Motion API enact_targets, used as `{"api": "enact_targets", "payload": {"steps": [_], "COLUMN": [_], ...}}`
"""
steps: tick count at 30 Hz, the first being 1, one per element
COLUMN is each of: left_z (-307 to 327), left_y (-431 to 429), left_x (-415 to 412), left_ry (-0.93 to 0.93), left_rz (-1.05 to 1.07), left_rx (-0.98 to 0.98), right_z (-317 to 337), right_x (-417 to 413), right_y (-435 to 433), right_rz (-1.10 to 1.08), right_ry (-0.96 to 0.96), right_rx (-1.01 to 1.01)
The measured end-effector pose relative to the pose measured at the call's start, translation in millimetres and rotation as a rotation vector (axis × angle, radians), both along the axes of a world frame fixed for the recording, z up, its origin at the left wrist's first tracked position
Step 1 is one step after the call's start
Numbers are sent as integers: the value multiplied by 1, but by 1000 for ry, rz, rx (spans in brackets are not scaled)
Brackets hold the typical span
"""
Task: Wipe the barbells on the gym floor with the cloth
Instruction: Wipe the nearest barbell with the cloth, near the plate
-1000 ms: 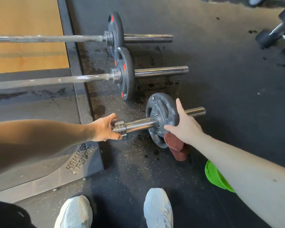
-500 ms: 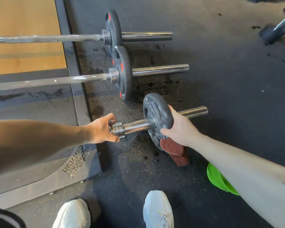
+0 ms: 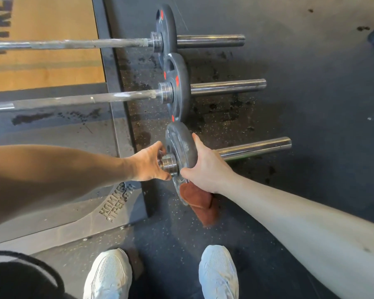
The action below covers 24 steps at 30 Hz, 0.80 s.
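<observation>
Bare forearms, white mesh trainers (image 3: 108, 275), dark garment (image 3: 20, 277) with pale trim.

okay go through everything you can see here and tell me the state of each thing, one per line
Nearest barbell: on the floor, gripped at its collar.
Nearest weight plate: upright on the sleeve, pushed against the collar.
Left hand: closed around the collar.
Right hand: gripping the plate rim, holding the cloth.
Brown cloth: folded, hanging under the right hand.
Middle barbell: lying on the floor, untouched.
Far barbell: lying on the floor, untouched.
</observation>
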<state>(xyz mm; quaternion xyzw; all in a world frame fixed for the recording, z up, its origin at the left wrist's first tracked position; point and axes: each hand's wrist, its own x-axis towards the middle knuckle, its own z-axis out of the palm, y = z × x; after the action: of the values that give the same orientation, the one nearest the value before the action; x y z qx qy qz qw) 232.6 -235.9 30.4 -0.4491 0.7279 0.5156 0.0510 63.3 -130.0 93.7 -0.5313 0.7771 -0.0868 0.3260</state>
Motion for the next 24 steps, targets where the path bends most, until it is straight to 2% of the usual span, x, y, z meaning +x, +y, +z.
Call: {"api": "enact_targets", "payload": {"steps": [7,9,15,20,24], "left_z": [0,-1,12,69,148], "left_y": [-7,-8,-8,-23,-25], "left_x": [-2,-1,7,34,54], "left_ry": [4,-26,-189,-437,-498], "left_rz": [-22,-34,-178,-377,-440], "left_rx": [27,37,-95,-347,-460], "right_z": [1,5,15,59,115], "right_x": [-6,-7,-2,2,18], "right_y": [-11,-11,-5,-2,-4], "right_rz": [-1,-7,-25,-46,-158], "right_ry": [-14,-9,112,279,238], "right_rx": [11,30,70,-82,-220]}}
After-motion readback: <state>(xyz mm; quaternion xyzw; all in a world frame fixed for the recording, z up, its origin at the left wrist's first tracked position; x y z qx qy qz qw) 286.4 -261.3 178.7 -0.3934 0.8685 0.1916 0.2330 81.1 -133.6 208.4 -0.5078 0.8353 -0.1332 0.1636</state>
